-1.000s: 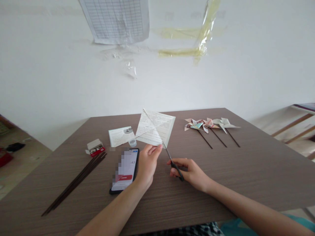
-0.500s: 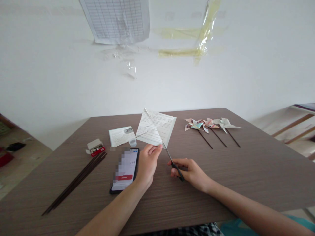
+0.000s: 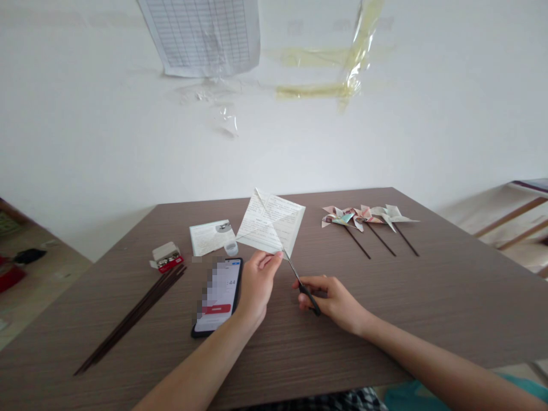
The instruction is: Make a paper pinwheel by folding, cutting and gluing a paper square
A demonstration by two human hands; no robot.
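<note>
Fingers (image 3: 269, 261) of the left hand (image 3: 256, 288) pinch a white square of printed paper (image 3: 269, 224) over the brown desk (image 3: 406, 319) to keep it steady, while fingers (image 3: 310, 282) of the right hand (image 3: 336, 302) curl around black-handled steel scissors (image 3: 306, 294) whose blades reach the paper's corner.

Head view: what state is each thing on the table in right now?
Printed paper square, diagonal line across it, raised.
Left hand, pinching the paper.
Scissors, tips at the paper's near corner.
Right hand, gripping the scissors.
Phone, screen lit.
Pinwheels, assembled on sticks, lying down.
Loose sticks, bundled, lying down.
</note>
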